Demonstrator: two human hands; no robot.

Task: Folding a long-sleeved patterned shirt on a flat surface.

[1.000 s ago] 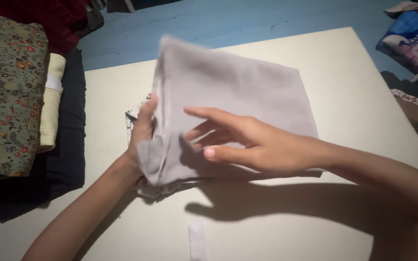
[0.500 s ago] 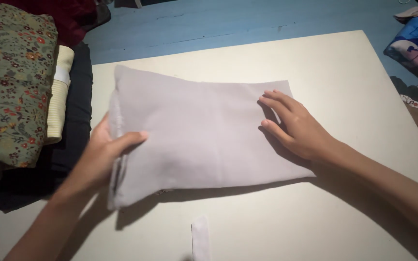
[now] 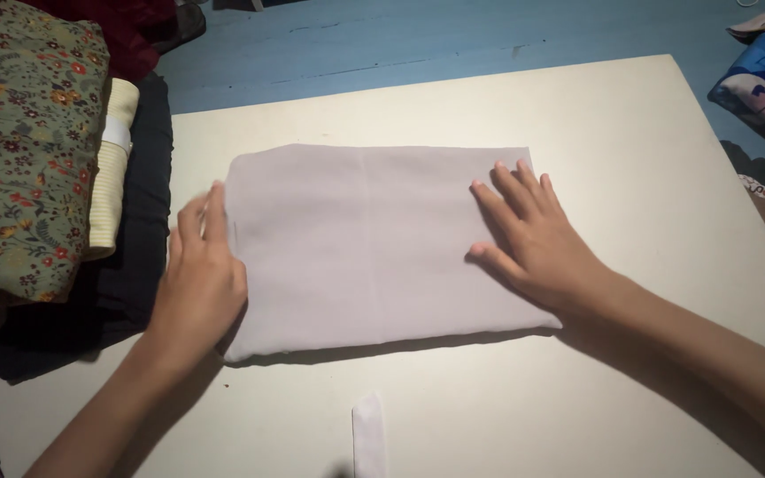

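While lying flat on the table [image 3: 630,159], folded cloth [image 3: 365,239] with long axis running left to right between both palms. Left hand [image 3: 201,283] open, flat against its left edge; right hand [image 3: 533,235] open, pressing its right end, grasping nothing.

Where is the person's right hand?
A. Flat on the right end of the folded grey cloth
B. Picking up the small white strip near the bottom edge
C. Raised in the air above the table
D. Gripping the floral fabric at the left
A: the right hand lies palm down, fingers spread, on the right end of the folded grey cloth, which lies flat on the table.
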